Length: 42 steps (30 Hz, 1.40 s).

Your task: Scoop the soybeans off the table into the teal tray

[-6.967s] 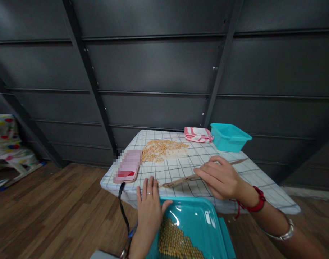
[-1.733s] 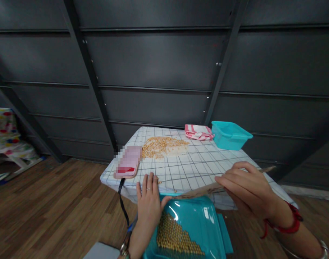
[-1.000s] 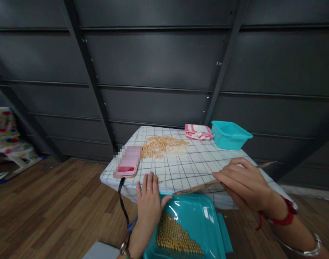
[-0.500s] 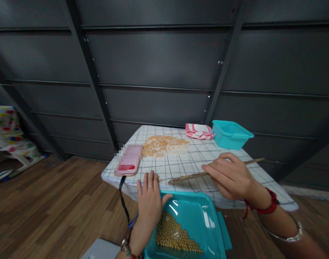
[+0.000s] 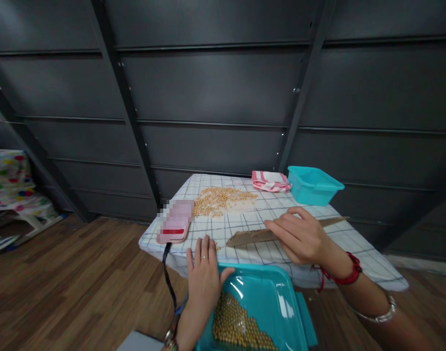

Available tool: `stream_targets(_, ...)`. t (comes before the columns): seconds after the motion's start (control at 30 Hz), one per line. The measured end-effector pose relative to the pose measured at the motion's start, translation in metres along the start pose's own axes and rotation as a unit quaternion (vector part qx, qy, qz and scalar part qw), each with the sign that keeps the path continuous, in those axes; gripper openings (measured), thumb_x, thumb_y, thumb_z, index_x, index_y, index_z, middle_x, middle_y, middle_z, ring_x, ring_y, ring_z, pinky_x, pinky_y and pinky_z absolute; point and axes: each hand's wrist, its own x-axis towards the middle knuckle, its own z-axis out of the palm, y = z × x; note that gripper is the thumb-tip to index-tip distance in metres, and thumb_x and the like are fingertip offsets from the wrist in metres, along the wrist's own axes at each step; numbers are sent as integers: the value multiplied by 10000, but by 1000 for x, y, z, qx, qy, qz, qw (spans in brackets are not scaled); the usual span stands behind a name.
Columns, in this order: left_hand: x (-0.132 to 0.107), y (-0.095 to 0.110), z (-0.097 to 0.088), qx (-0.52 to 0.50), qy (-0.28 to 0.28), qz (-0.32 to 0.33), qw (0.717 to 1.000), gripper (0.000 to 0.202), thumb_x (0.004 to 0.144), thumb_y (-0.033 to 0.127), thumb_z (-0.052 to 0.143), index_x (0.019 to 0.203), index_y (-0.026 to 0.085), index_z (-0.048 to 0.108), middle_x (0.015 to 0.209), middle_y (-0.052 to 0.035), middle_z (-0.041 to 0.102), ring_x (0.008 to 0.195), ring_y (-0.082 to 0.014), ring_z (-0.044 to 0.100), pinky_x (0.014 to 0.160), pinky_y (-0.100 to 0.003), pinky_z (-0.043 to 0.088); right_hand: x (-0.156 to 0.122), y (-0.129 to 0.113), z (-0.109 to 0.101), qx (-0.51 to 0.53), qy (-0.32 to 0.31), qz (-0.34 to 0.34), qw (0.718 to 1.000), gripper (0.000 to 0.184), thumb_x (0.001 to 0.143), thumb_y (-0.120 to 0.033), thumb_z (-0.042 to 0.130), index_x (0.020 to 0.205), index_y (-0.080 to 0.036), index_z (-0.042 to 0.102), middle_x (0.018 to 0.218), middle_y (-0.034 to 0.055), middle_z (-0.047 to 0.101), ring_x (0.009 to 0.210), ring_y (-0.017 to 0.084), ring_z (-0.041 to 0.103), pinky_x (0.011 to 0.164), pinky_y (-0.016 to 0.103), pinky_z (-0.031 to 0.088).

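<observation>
My right hand (image 5: 299,236) pinches a strip of brown cardboard (image 5: 248,237) just above the front part of the table; its broad face is partly turned to me. My left hand (image 5: 203,268) has its fingers stretched out over the table's front edge, with the thumb lying across the rim of a teal plastic tub (image 5: 277,269). Inside the tub, round yellowish beans (image 5: 237,321) are gathered toward the left and near side. Farther back on the checked cloth lies a spread of paler yellow beans (image 5: 223,197). A few stray beans (image 5: 218,246) lie beside my left fingertips.
A pink phone (image 5: 181,219) lies at the table's left edge, above a hanging black strap (image 5: 166,268). At the back right are a folded pink-and-white towel (image 5: 270,181) and a second teal tub (image 5: 314,187). Dark metal panels (image 5: 215,83) rise behind the checked tablecloth (image 5: 204,229).
My right hand has shifted slightly left with the cardboard, which has turned to show more of its broad face. My left hand stays at the tub's rim. The view has tilted up a little.
</observation>
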Motion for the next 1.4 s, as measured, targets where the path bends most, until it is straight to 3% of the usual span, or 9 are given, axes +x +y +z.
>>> stream_targets(0.3,-1,-2,3,8,24,5,1000,799,729,674,188,1137,66,507,1202,-178,522,1126,-315,436,928,-496,293,4,2,8,-12,0,4,1000,270,724,-43,363,935,-63,530,637,58,558,623,155,445,630,330,384)
stream_targets(0.63,0,-5,4,-13,-10,2,1000,778,718,680,235,1181,103,473,1229,-172,499,1155,-307,406,950,-503,284,2,-3,10,-24,11,-1,1000,285,722,-25,360,940,-73,537,649,53,579,629,150,464,619,324,390)
stream_targets(0.83,2,-7,7,-5,3,8,1000,795,702,684,280,1173,72,470,1220,-182,504,1137,-322,419,926,-524,308,2,-4,18,-16,5,3,1000,255,737,-30,378,930,-55,544,662,70,591,638,153,480,647,334,395)
stream_targets(1.0,3,-10,12,-13,-1,10,1000,771,702,687,293,1180,107,466,1239,-158,493,1151,-312,412,924,-511,332,4,-4,24,-32,-5,7,999,291,736,-29,339,929,-95,546,687,47,607,650,141,495,682,325,391)
stream_targets(1.4,5,-9,26,-21,4,-13,1000,795,707,688,250,1227,110,415,1273,-158,454,1199,-316,333,970,-543,260,2,4,56,-52,-47,37,997,292,757,-46,327,937,-144,535,712,20,620,650,131,499,685,318,376)
